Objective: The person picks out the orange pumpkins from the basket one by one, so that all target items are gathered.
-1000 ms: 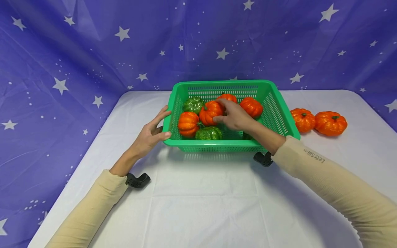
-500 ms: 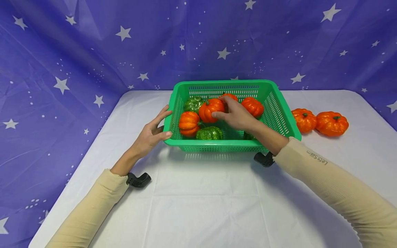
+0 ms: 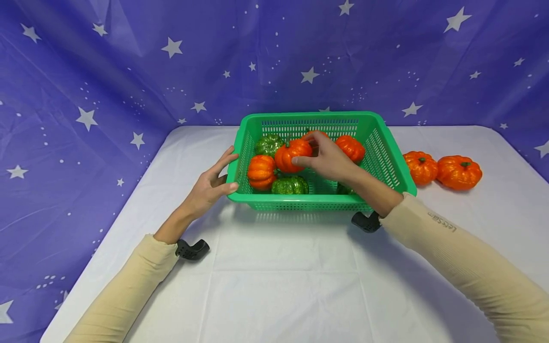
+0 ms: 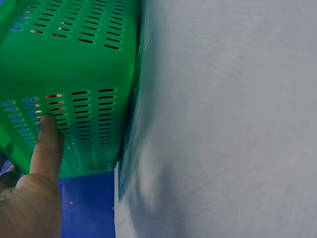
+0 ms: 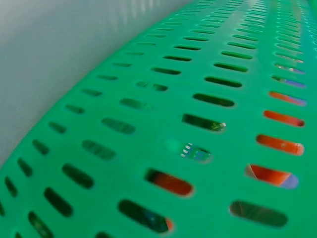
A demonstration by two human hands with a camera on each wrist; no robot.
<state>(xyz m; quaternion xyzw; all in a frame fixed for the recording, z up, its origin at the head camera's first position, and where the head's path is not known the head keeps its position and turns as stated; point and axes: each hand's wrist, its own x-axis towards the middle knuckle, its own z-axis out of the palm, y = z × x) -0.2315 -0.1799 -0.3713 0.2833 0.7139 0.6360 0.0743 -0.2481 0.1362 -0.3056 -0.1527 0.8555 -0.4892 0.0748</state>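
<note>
A green plastic basket (image 3: 300, 197) holds several orange and green pumpkins. The right hand (image 3: 334, 159) reaches in over the front side and pinches an orange pumpkin (image 3: 289, 156) between thumb and fingers, its stem pointing up. Beside the basket, the left hand (image 3: 203, 191) touches the left rim with spread, fairly straight fingers; in the left wrist view one finger of this hand (image 4: 37, 191) lies against the perforated outer wall (image 4: 64, 69). Only the basket wall (image 5: 163, 119), with bits of orange behind its slots, shows in the right wrist view; the right hand is out of sight there.
Two orange pumpkins (image 3: 420, 167) (image 3: 459, 172) sit on the white tablecloth (image 3: 283, 276) right of the basket. Inside it are green pumpkins (image 3: 269, 144) (image 3: 290, 185) and other orange pumpkins (image 3: 261, 172) (image 3: 350, 148). A purple star-patterned cloth (image 3: 274, 47) hangs behind.
The orange pumpkin at the right hand has tilted, its stem now standing up, and the fingers hold it more closely. The left hand and basket stay nearly the same.
</note>
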